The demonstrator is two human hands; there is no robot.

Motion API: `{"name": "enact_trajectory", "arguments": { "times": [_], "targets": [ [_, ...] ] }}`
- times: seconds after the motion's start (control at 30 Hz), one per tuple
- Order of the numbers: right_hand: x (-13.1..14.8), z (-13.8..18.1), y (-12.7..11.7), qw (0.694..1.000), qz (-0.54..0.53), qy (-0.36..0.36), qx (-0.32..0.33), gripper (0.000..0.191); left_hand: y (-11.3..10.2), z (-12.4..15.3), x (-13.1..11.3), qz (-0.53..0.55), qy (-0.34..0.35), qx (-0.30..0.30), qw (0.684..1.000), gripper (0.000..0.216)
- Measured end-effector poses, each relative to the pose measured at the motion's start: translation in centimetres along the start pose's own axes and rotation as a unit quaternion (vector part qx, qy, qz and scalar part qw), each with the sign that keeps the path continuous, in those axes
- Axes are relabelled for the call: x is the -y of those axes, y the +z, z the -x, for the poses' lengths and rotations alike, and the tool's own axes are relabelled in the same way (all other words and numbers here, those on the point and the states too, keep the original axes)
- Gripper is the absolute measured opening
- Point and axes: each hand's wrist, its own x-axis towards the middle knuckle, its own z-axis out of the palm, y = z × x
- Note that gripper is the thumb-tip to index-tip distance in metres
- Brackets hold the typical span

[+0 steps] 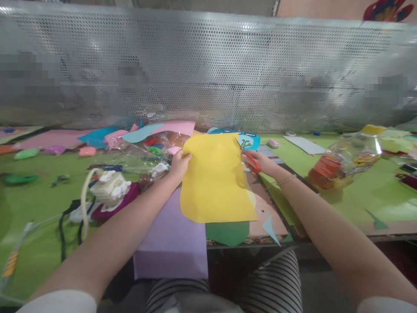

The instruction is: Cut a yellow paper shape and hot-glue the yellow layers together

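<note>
A yellow sheet [215, 178] with rounded left corners is held up over the table's front edge. My left hand [180, 166] pinches its upper left side. My right hand [256, 161] is closed around red-handled scissors [253, 162], whose blades lie at the sheet's upper right edge. Beneath the yellow sheet, a purple sheet [172, 243] hangs over the table edge and a green piece [228, 233] shows below. A small light-blue triangular scrap [270, 230] rests to the right of them.
A perforated metal screen [208, 69] stands along the back. At left are a glue gun [110, 188], cords and clear plastic wrapping [130, 161]. A large bottle [347, 158] leans at right, near a white board [305, 145]. Pink sheets [55, 144] lie behind.
</note>
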Motion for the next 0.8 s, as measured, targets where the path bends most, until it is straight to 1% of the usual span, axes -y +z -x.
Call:
{"name": "enact_trajectory", "arguments": {
  "times": [0.37,0.6,0.8],
  "targets": [
    [-0.26,-0.1,-0.16,1.0,0.001,0.0,0.001,0.046,-0.36,-0.29,-0.12,-0.06,0.034,-0.003,0.998,0.015],
    [-0.24,-0.08,-0.34,1.0,0.003,-0.005,0.007,0.042,-0.29,-0.2,-0.29,-0.05,0.027,0.0,0.998,0.014],
    [-0.04,-0.08,-0.54,1.0,0.015,0.002,-0.002,0.044,-0.41,-0.21,-0.33,-0.056,0.023,-0.003,0.998,0.013]
  ]
}}
